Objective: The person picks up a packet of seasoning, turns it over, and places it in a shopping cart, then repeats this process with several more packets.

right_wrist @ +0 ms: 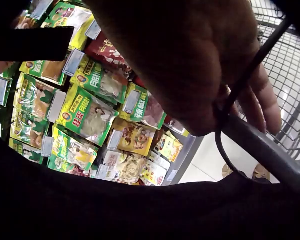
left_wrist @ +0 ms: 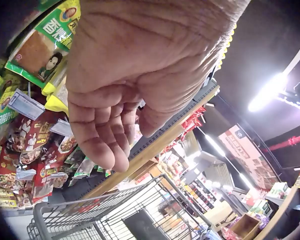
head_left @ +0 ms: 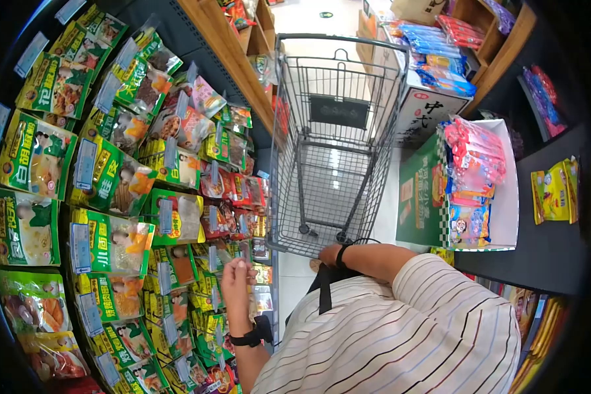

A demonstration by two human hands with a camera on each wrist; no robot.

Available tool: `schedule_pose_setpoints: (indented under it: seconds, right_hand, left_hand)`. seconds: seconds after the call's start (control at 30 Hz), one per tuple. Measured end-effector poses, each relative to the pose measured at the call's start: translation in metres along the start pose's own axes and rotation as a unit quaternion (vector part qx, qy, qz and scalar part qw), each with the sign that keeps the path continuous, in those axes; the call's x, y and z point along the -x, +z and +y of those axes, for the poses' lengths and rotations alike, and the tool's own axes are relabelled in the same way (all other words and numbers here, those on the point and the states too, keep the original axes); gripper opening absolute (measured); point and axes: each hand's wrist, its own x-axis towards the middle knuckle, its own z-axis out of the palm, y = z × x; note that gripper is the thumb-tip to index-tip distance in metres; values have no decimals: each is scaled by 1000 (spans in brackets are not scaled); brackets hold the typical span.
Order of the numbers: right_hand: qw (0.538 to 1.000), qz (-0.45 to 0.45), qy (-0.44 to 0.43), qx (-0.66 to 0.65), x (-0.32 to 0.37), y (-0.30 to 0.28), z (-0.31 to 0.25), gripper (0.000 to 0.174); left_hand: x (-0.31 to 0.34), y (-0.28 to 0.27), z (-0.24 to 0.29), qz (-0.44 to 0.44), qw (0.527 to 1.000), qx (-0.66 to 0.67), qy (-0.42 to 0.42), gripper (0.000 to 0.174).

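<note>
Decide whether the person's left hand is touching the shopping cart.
Apart: the head view shows a visible gap between the left hand and the shopping cart.

Pale, glossy tiles make up the floor (head_left: 291, 270) beneath the grip (head_left: 331, 255), with light mirrored in them just ahead. A round dark marker (head_left: 326, 14) lies on the floor well beyond the grip. To its left stands a tall dark rack (head_left: 167, 39) with a perforated edge, ending in a wooden upright (head_left: 224, 59). To its right runs a dark shelf (head_left: 551, 256), with a wooden frame (head_left: 505, 54) farther forward. Overhead, the left wrist view shows a dark ceiling (left_wrist: 260, 30), bright tube lights (left_wrist: 268, 92) and a red pipe (left_wrist: 290, 143).
</note>
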Motion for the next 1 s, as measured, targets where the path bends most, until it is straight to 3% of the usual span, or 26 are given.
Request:
schedule_pose_setpoints:
  seconds: [0.33,0.43,1.0]
  right_hand:
    - [997,-47,56,-7,8,-29,15,28]
    - [995,-56,85,-20,-31,-10,43,29]
    - [992,39,112,-48,-36,-107,70,42]
  left_hand:
    - [-4,-6,-4,-19,1000,9,1,28]
    - [-3,-14,-3,-7,1000,6,-1,28]
    - [-3,-30,-19,49,998,-5,-39,25]
